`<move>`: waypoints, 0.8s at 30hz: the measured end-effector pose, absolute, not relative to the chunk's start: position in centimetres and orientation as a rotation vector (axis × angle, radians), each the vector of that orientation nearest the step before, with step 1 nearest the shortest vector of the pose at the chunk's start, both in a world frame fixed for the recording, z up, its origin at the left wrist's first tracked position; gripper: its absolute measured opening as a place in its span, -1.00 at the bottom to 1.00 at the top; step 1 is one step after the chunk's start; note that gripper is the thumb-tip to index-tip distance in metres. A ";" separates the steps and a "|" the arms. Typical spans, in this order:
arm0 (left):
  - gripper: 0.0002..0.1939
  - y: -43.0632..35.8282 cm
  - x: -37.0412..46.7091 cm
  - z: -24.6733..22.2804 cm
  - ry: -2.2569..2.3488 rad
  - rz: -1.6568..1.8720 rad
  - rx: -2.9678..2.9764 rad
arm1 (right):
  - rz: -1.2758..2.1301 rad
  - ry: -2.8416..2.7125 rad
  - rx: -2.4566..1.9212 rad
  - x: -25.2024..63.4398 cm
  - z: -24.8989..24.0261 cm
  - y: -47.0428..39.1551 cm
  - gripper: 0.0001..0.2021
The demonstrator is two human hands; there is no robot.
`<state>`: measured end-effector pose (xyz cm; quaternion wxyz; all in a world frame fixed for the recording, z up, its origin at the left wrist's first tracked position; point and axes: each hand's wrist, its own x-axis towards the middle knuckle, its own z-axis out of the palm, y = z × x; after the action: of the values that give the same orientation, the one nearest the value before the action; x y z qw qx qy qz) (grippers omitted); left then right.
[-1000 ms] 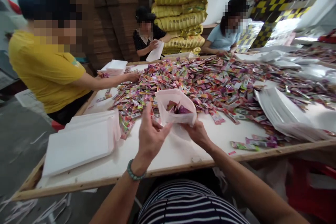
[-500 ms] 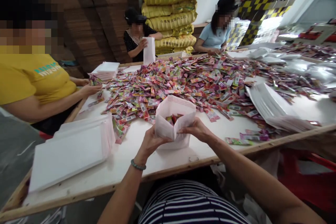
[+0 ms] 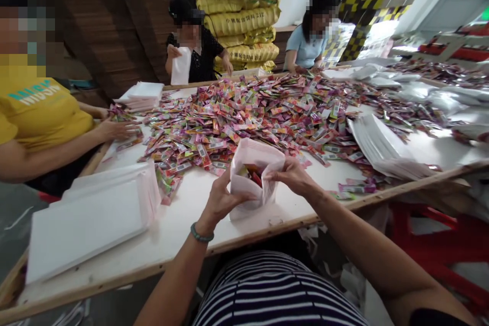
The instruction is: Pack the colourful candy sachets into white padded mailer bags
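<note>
A white bag with a pinkish inner flap stands upright on the white table, its mouth facing me. Several small colourful packets show inside it. My left hand, with a green beaded bracelet at the wrist, grips the bag's left side, thumb along the near edge. On the right side my right hand pinches the rim. Beyond the bag spreads a large heap of colourful packets.
A stack of white bags lies at the left, another at the right, a third farther back. Three people sit around the table, one in yellow close at the left. A red stool stands at the lower right.
The bag's mouth has opened wider and shows more of the packets. Across the table, the person in black has moved a white bag left and lowered one hand. My view has shifted slightly.
</note>
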<state>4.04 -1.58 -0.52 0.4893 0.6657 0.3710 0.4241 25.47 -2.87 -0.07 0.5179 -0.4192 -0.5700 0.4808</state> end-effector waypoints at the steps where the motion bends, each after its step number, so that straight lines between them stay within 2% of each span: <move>1: -0.59 -1.6 4.4 -0.1 0.928 1.035 1.611 | 1.098 -1.359 -1.018 25.4 0.3 -3.0 -0.70; 3: -0.73 -2.2 5.0 1.1 1.000 1.108 1.572 | 0.956 -1.336 -1.040 25.4 1.5 -3.7 -0.72; 9: -0.66 -5.4 5.5 3.3 1.047 1.267 1.360 | 0.469 -1.255 -1.249 26.0 4.5 -7.3 -0.69; 12: -0.57 -5.0 6.3 0.8 1.012 1.188 1.180 | 0.436 -1.199 -1.409 26.0 1.9 -7.1 -0.62; 16: -0.50 -3.1 7.6 -4.7 1.020 1.084 0.868 | 0.688 -1.078 -1.584 26.4 -4.9 -5.4 -0.45; 18: -0.50 -2.2 8.1 -6.6 1.025 1.074 0.805 | 0.662 -1.049 -1.659 26.9 -7.1 -4.7 -0.44; 20: -0.52 -1.7 8.4 -7.3 1.013 1.055 0.822 | 0.381 -1.089 -1.719 27.5 -7.4 -4.4 -0.48; 24: -0.57 -1.4 9.0 -6.9 1.017 1.079 0.900 | -0.273 -1.450 -1.557 27.0 -4.3 -4.3 -0.73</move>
<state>9.03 -1.45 -6.85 0.6471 0.3956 0.4470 0.4743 27.02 -4.25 -4.31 0.4777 -0.6377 -0.5938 -0.1117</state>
